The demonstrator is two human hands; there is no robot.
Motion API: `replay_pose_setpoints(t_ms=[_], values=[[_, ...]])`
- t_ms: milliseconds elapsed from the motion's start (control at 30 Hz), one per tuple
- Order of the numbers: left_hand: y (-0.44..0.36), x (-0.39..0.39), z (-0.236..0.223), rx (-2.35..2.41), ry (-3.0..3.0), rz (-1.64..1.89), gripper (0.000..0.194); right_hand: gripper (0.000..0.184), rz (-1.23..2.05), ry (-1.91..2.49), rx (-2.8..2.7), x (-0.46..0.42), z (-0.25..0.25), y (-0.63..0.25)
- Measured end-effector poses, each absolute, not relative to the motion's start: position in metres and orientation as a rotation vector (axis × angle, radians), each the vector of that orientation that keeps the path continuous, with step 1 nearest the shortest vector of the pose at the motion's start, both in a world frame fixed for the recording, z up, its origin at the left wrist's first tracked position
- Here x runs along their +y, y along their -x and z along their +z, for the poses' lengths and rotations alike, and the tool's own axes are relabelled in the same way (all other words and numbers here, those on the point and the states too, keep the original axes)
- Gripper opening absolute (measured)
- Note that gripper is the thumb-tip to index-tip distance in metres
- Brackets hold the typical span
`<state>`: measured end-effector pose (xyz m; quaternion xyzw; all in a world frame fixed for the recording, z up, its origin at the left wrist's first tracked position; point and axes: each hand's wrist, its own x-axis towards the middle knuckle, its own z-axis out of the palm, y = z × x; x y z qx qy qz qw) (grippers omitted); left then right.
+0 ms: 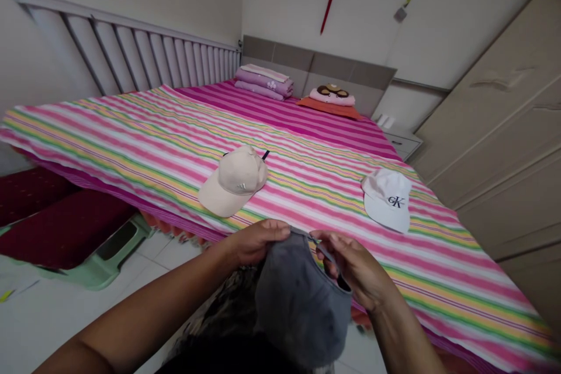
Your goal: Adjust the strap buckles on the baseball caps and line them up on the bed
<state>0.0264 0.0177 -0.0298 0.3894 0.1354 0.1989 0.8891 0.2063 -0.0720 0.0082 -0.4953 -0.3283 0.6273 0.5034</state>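
Observation:
A dark grey baseball cap [302, 298] hangs between my hands, close to my body, with its back opening turned up toward the bed. My left hand [262, 239] is closed on the cap's edge, thumb on top. On the other side of the opening, my right hand [350, 260] pinches the cap's back strap. Part of the right fingers is hidden behind the strap. Beyond my hands, a beige cap [241, 172] lies on the bed to the left, its brim toward me. A white cap [388, 198] with dark "CK" lettering rests farther right.
A striped sheet [131, 134] covers the bed. Folded purple bedding [263, 83] and a pink pillow [331, 95] on an orange cloth lie by the headboard [289, 61]. Green stools with dark red tops [65, 228] stand at left, a wardrobe [495, 123] at right.

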Motion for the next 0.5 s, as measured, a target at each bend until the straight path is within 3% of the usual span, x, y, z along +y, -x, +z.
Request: replay_pose_setpoints(t_ms=[233,500], values=[[-0.021,0.04,-0.031,0.35,-0.581,0.512,0.014,0.023,1.773,0.927,-0.797,-0.081,-0.045,-0.218],[-0.005,0.043,-0.051,0.007,-0.635,0.241,0.044,0.018,1.59,0.792,-0.4,-0.077,-0.046,-0.214]])
